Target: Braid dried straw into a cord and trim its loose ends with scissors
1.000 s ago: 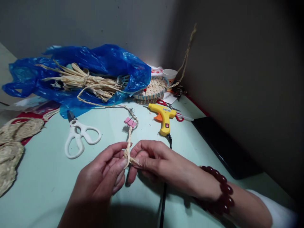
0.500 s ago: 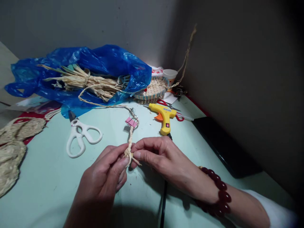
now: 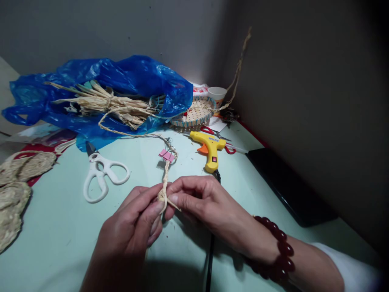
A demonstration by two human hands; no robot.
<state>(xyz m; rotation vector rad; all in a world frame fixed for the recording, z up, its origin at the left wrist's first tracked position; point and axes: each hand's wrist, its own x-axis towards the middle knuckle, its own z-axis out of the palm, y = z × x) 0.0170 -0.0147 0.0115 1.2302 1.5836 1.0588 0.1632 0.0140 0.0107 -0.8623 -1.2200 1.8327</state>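
A thin braided straw cord (image 3: 165, 178) runs from a straw bundle (image 3: 103, 103) across the pale green table, past a pink binder clip (image 3: 166, 155), down to my hands. My left hand (image 3: 133, 227) pinches the cord's near end between thumb and fingers. My right hand (image 3: 200, 202), with a dark red bead bracelet (image 3: 278, 253) on its wrist, pinches the same end from the right, thumb and forefinger closed on loose straw strands. Both hands touch each other at the cord, low over the table.
White-handled scissors (image 3: 101, 174) lie left of the cord. A yellow glue gun (image 3: 209, 148) with a black cable (image 3: 209, 259) lies behind my right hand. A blue plastic bag (image 3: 130, 81), woven basket (image 3: 196, 111), paper cup (image 3: 217, 95), red scissors (image 3: 219, 136) and woven straw mats (image 3: 12, 190) surround the table (image 3: 60, 239).
My right hand has shifted its grip, with the fingers uncurled and moved slightly up and left on the cord end. My left hand has stayed pinched on the cord.
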